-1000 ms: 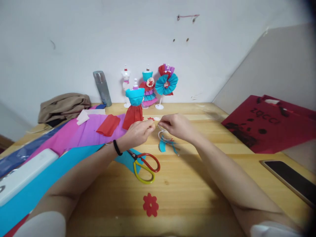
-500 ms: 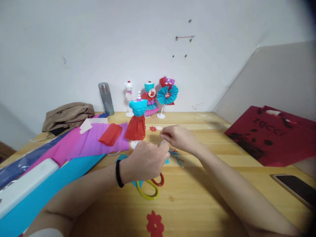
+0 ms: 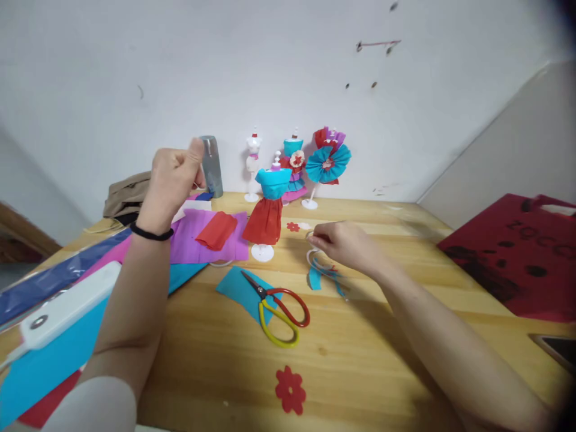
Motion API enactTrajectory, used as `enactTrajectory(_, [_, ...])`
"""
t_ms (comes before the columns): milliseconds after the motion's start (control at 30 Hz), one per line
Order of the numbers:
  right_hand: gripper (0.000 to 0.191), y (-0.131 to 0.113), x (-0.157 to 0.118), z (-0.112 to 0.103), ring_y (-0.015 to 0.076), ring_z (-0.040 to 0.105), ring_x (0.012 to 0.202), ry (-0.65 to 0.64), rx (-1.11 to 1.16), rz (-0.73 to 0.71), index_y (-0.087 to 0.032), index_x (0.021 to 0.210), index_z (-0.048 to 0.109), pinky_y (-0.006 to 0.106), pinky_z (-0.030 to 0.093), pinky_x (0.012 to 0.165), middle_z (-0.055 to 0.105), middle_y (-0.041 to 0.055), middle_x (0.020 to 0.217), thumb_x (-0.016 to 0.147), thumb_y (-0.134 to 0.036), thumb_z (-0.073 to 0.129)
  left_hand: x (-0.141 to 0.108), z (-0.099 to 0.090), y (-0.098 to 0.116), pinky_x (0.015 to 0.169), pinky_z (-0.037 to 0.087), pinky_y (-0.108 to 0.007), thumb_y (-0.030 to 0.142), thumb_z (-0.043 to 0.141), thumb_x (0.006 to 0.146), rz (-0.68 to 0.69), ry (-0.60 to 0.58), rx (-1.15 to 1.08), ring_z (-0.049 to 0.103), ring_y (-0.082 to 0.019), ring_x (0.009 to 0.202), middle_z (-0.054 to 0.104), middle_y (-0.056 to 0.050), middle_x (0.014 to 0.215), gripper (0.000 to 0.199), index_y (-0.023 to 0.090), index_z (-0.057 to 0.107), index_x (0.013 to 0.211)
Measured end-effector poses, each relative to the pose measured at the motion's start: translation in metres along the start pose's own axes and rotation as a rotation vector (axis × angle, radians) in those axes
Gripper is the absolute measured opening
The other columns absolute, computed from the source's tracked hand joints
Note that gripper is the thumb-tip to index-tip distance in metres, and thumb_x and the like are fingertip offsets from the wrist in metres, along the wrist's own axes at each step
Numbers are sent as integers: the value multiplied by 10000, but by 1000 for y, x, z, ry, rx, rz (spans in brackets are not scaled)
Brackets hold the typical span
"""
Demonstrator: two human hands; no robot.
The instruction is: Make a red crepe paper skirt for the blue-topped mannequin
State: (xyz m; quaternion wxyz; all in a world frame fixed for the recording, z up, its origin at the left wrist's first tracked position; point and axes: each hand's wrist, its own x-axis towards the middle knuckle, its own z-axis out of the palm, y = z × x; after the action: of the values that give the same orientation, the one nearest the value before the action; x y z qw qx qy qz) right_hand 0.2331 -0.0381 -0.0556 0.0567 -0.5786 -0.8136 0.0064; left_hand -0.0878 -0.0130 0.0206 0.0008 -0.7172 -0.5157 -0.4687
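White cord (image 3: 308,258): thin, pale, bending softly along the visible stretch. Being pinched in the right grip (image 3: 337,240), low over the tabletop (image 3: 360,372). Hanging beneath the pinch in a slack, rounded loop, bulging toward the left. Curving back below the same grip toward the right, thinning there to a faint line. Crossing near small blue strips (image 3: 315,278), not showing clearly whether touching or passing over. Hiding both ends, disappearing partly into the grip, partly among the strips.
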Motion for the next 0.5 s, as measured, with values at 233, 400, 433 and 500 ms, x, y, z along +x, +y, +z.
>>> enactTrajectory(233, [330, 2, -2, 0, 232, 636, 720, 6, -26, 5, -144, 831, 720, 311, 274, 591, 744, 153, 828, 978, -335, 495, 7, 47, -35, 599, 428, -279, 414, 580, 871, -183, -645, 507, 653, -212, 676, 725, -130, 713, 372, 149, 651, 621])
enactTrajectory(400, [306, -4, -10, -9, 164, 532, 614, -87, 16, -94, -143, 758, 679, 301, 266, 597, 698, 106, 745, 959, -320, 530, -4, 92, -61, 741, 489, -339, 472, 697, 772, -228, -820, 727, 688, -368, 995, 737, -241, 1074, 383, 103, 738, 866])
enactTrajectory(433, [291, -6, -12, -11, 154, 521, 614, -135, 35, -147, -146, 749, 672, 294, 272, 603, 691, 94, 741, 952, -303, 536, -6, 96, -65, 760, 495, -342, 447, 729, 745, -240, -848, 732, 687, -372, 1003, 740, -237, 1071, 365, 105, 743, 874])
enactTrajectory(500, [264, -8, -15, -15, 142, 515, 623, -199, 59, -223, -149, 745, 665, 283, 278, 612, 683, 79, 743, 941, -269, 534, -7, 99, -69, 789, 499, -335, 345, 776, 688, -247, -868, 718, 689, -361, 996, 757, -211, 1021, 278, 120, 749, 850])
